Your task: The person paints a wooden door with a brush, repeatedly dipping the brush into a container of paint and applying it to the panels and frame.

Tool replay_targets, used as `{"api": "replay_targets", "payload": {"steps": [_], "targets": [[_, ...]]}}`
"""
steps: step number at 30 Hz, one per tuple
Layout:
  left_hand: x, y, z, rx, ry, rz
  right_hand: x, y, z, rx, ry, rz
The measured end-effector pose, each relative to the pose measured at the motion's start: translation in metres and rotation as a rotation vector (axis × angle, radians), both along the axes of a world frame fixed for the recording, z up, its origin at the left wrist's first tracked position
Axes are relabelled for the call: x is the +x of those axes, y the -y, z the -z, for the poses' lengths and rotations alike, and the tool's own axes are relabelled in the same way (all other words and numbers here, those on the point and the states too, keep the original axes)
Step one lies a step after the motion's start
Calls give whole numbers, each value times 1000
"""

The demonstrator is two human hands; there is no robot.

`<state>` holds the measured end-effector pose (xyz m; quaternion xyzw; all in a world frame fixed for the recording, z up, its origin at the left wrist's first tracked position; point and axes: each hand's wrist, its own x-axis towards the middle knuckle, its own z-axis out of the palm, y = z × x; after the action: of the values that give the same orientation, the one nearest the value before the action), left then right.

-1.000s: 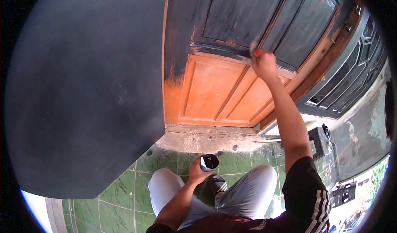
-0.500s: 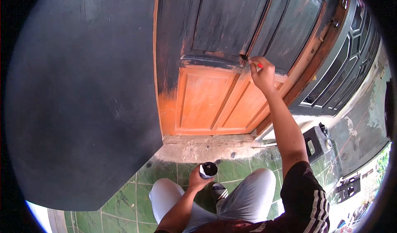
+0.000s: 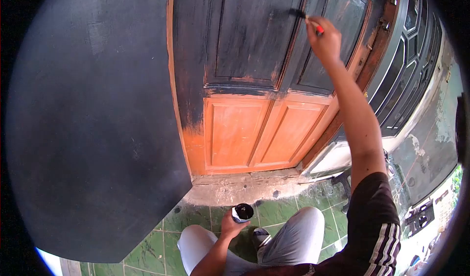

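A paintbrush (image 3: 297, 13) with dark bristles and a red-tipped handle is pinched in my right hand (image 3: 326, 38), raised against the upper part of a wooden door (image 3: 254, 41). The bristles lie at the right edge of the upper left panel. Dark paint covers the door's upper part with streaks of wood showing through, while the lower panels (image 3: 237, 134) are bare orange wood. Low over my lap, my left hand (image 3: 233, 224) is wrapped round a cup of black paint (image 3: 243, 211), held upright with its mouth facing up.
A large dark panel (image 3: 98, 129) fills the left side. Right of the door frame is a dark window grille (image 3: 409, 75). A worn concrete sill (image 3: 240, 189) runs under the door, above green floor tiles (image 3: 147, 251). My bent knees (image 3: 298, 232) are below.
My right hand has moved up the door with the brush, from the lower edge of the dark panels to higher on them. My left hand still holds the cup; the view has shifted slightly.
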<state>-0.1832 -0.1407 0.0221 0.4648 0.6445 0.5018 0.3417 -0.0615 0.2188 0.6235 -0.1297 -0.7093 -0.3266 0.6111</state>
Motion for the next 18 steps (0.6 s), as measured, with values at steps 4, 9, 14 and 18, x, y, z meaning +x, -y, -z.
{"api": "replay_targets", "payload": {"steps": [4,9,14,18], "targets": [[1,-2,0,30,-10,25,-3,-22,119,-163,116,28],[-1,0,2,39,21,-3,2,-22,203,-483,379,132],[0,-4,4,41,-3,-55,-13,-45,17,-429,319,197],[-4,-4,-11,18,18,-56,-25,-29,-67,-23,93,53]]}}
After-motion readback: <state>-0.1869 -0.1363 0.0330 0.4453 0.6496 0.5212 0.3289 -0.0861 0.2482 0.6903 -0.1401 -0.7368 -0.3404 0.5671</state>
